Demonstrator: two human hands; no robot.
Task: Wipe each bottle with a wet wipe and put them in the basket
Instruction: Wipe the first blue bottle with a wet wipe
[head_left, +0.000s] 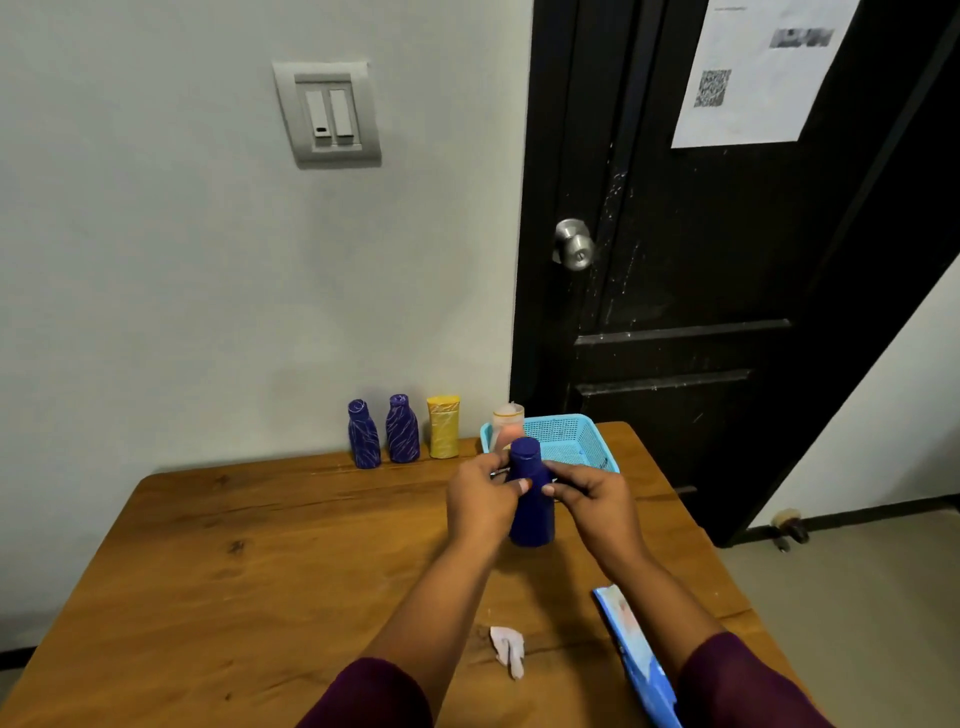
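Fingers (522, 486) of both hands grip upright blue bottle (531, 514) between them.

Both forearms reached forward from dark purple sleeves, converging mid-frame. Left hand (480, 501) curled, thumb pointing inward, fingers wrapped on the upright blue bottle (530, 499). Right hand (592, 501) mirrored it from the opposite side, thumb tip nearly meeting the left thumb, knuckles up.
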